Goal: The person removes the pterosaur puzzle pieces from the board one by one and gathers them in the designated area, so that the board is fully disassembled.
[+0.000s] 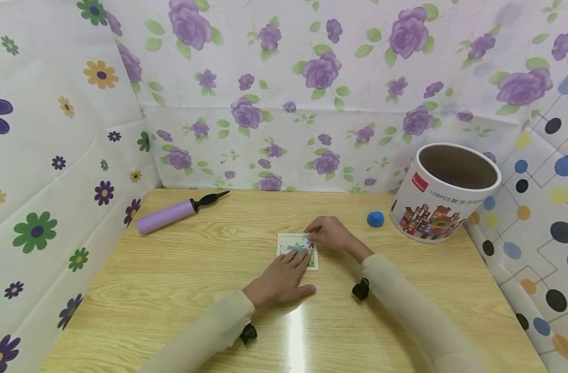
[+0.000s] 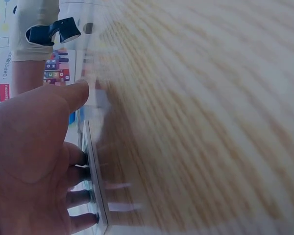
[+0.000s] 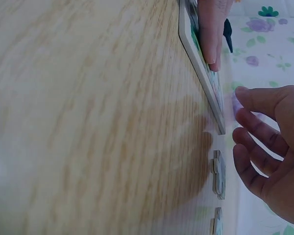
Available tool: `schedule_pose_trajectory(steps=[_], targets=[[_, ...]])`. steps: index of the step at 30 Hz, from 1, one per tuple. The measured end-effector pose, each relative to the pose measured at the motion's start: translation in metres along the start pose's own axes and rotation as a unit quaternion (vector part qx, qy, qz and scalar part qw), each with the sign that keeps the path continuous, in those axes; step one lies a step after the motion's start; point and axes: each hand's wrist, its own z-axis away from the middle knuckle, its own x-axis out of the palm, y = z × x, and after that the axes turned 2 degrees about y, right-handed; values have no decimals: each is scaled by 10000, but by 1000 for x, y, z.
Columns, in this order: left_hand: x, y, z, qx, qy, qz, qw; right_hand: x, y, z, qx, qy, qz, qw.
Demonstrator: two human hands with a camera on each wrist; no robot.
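A small jigsaw board (image 1: 314, 268) with a pale frame and a green, colourful picture lies flat on the wooden table. My left hand (image 1: 284, 277) rests on it, its straight fingers covering part of the picture and its thumb spread to the side. At the board's far right corner is my right hand (image 1: 332, 233), fingers bent and pointing left. In the right wrist view, the thumb and loosely bent fingers of the right hand (image 3: 284, 152) stand apart, with nothing visible between them. Thin flat pieces (image 3: 219, 176) lie on the table beyond the board's end there.
A lilac hand pump (image 1: 167, 216) with a black nozzle lies at the back left. At the back right stands a large white tub (image 1: 414, 207) with printed building blocks, and a blue lump (image 1: 375, 218) sits beside it. Patterned cloth (image 1: 246, 145) surrounds the table (image 1: 186, 280).
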Motion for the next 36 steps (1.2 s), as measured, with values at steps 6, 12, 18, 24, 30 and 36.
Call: schedule_pose_trajectory(steps=[6, 12, 18, 24, 30, 36], targets=[[3, 0, 0, 46, 45, -14, 10000, 3, -1, -2, -239, -120, 85, 9996], [3, -1, 0, 70, 38, -17, 10000, 8, 0, -6, -410, -349, 282, 9982], [1, -1, 1, 104, 67, -11, 9999, 10, 1, -6, -638, -400, 421, 9963], [0, -1, 1, 89, 41, 6, 10000, 12, 1, -6, -785, -405, 512, 9948], [2, -2, 0, 44, -34, -2, 10000, 11, -5, -7, -638, -432, 471, 9959], [2, -2, 1, 23, -45, 9, 10000, 10, -8, -7, -456, -417, 474, 9970]])
